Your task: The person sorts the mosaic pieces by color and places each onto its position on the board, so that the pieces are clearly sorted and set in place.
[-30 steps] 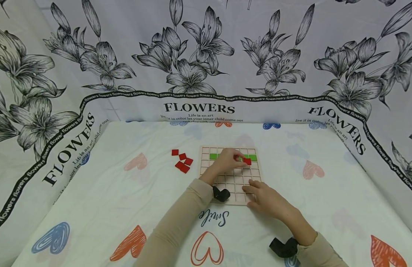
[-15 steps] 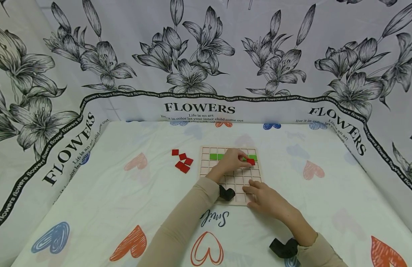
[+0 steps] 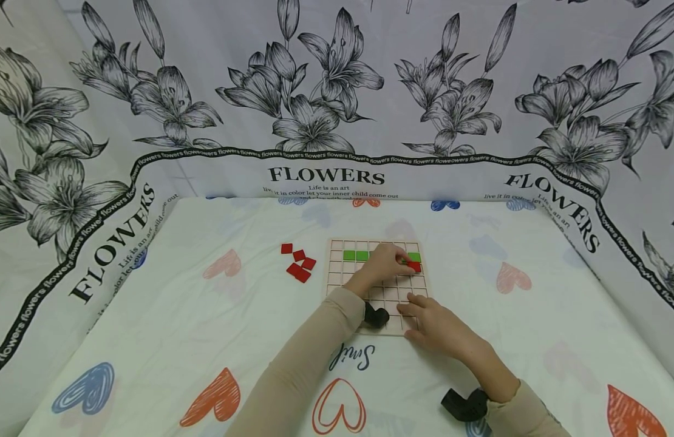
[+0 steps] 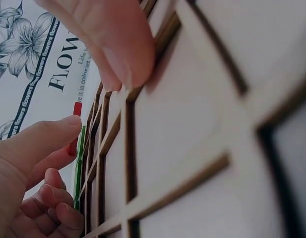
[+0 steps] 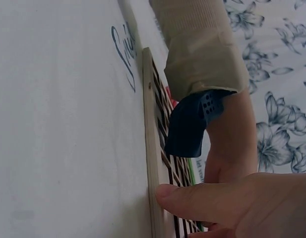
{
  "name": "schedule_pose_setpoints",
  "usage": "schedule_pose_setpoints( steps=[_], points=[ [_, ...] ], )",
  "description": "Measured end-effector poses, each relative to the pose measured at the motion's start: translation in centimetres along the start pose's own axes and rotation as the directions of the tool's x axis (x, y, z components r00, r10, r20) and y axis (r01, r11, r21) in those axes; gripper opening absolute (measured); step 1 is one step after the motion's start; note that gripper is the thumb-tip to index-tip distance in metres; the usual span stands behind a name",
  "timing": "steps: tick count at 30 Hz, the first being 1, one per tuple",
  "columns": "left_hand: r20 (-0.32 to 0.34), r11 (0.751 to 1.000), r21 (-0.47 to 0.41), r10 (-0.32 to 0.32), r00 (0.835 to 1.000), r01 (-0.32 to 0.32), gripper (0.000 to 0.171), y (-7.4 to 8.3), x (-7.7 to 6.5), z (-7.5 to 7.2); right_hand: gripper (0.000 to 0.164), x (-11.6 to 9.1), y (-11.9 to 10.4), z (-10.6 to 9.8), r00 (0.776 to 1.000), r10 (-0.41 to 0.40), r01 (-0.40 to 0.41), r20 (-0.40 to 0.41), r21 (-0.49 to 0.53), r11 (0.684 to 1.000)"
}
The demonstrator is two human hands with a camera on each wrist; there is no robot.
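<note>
A pale wooden grid board (image 3: 391, 309) lies in the middle of the table, with a row of green square tiles (image 3: 350, 255) near its far side. My left hand (image 3: 382, 262) reaches over it and pinches a red square tile (image 3: 415, 267) between thumb and fingers, just in front of the rightmost green tile. In the left wrist view the red tile (image 4: 77, 110) appears edge-on; whether it touches the board I cannot tell. My right hand (image 3: 438, 321) rests on the board's near right corner, its thumb (image 5: 202, 201) against the rim. The left hand hides some green tiles.
Several loose red tiles (image 3: 299, 256) lie left of the board, two of them side by side. A black wrist mount (image 3: 376, 317) on the left arm overhangs the board; another black mount (image 3: 464, 405) is at the right wrist. A flower-printed curtain (image 3: 337, 109) stands behind the table.
The left hand has shifted slightly right with the red tile, which now lies in front of the rightmost green tile. My right hand has stayed in place.
</note>
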State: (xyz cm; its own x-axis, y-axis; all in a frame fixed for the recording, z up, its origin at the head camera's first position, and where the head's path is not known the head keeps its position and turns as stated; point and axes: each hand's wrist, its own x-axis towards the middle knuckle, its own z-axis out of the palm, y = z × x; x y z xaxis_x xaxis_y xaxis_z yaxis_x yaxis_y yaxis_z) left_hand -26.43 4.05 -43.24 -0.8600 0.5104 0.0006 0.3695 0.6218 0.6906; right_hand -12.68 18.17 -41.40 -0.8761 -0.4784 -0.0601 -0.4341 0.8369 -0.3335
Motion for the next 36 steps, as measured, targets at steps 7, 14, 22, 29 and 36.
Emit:
schedule_pose_setpoints(
  steps=[7,14,22,29,36],
  points=[
    [-0.002,1.0,-0.005,-0.006,1.0,0.006,0.026,0.4,0.0,0.1,0.047,-0.1,-0.1,-0.1,1.0,-0.003,0.003,-0.005,0.005,1.0],
    [0.004,0.999,0.015,-0.03,1.0,0.03,0.025,0.7,0.1,0.2,0.047,-0.1,-0.1,-0.1,1.0,0.0,0.0,-0.01,0.006,1.0],
    [0.002,0.999,0.014,-0.04,0.999,0.04,0.025,1.0,0.1,0.1,0.047,-0.1,0.0,0.0,1.0,0.012,-0.012,-0.005,0.011,1.0],
    [0.002,0.999,0.013,-0.041,0.999,0.041,0.024,1.0,0.1,0.2,0.047,-0.1,0.0,0.0,1.0,0.01,-0.01,-0.004,0.013,1.0],
    [0.002,0.999,0.006,-0.038,0.999,0.038,0.023,0.9,0.2,0.3,0.047,-0.1,0.0,0.0,1.0,0.011,-0.011,-0.005,0.014,1.0]
  ],
)
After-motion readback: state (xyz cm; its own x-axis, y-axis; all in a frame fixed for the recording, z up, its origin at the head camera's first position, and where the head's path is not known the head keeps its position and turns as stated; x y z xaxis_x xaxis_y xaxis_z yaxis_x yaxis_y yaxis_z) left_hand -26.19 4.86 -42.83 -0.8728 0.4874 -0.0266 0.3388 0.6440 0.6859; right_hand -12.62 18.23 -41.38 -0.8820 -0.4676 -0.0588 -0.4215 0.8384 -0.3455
